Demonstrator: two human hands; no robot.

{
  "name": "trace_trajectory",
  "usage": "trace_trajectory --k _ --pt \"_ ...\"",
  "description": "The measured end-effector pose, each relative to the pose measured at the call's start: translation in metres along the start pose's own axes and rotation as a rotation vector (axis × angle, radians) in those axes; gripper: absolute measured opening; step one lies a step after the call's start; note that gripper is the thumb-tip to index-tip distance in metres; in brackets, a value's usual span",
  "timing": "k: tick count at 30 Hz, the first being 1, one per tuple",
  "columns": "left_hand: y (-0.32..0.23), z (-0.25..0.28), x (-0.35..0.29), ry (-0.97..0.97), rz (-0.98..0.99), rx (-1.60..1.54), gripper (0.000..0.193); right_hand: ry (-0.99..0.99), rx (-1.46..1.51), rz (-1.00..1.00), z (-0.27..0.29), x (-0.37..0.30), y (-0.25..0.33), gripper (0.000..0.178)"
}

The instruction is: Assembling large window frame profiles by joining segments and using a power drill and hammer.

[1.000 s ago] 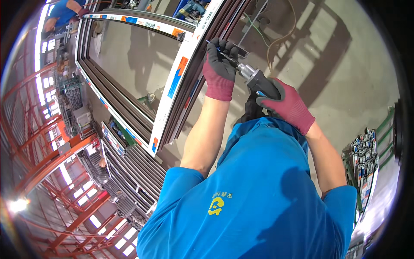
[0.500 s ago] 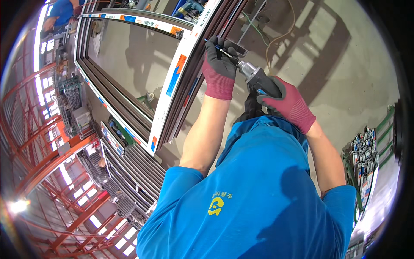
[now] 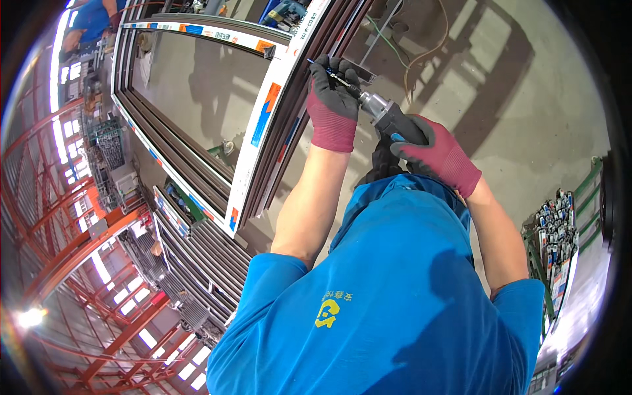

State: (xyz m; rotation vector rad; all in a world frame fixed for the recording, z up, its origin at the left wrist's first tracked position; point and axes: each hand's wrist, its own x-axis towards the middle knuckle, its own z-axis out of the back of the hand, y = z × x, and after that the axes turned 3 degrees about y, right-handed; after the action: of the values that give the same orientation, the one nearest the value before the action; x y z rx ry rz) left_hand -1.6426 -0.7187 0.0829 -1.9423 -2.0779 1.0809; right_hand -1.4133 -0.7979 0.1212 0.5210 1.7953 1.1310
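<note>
My right hand [image 3: 442, 153], in a maroon and dark grey glove, is wrapped round the body of a grey power drill [image 3: 394, 120]. The tool's silver nose points up and left toward my left hand [image 3: 332, 99], gloved alike. A thin metal bit [image 3: 340, 80] runs from the drill's nose across the left hand's curled fingers, which close round it. At its far end a small blue tip shows beside the fingers; whether that is a separate piece I cannot tell. Just left of this hand stands a dark metal frame [image 3: 289, 108] with white, orange and blue protective film.
More dark profiles [image 3: 191, 148] of the frame extend left, with a crossbar [image 3: 204, 31] near the top. A power tool [image 3: 288, 14] lies beyond it. A cable [image 3: 421, 56] trails over the floor. Stacked profiles [image 3: 556, 227] stand at right. Another person [image 3: 97, 23] is at the far upper left.
Both hands and the drill have shifted very slightly left in the picture. The grip of each hand looks the same.
</note>
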Motion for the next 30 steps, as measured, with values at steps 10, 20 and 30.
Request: trace_trajectory --k 10,20,30 --pt "-0.004 -0.004 0.003 0.059 0.049 -0.042 0.031 -0.048 -0.106 -0.016 0.004 0.002 0.004 0.061" --pt "0.002 -0.006 -0.003 0.068 -0.1 0.227 0.031 -0.243 -0.282 0.121 -0.013 0.001 0.003 0.056" --pt "0.037 0.019 -0.005 -0.039 -0.071 0.208 0.03 -0.273 0.064 -0.24 0.005 0.002 -0.029 0.055"
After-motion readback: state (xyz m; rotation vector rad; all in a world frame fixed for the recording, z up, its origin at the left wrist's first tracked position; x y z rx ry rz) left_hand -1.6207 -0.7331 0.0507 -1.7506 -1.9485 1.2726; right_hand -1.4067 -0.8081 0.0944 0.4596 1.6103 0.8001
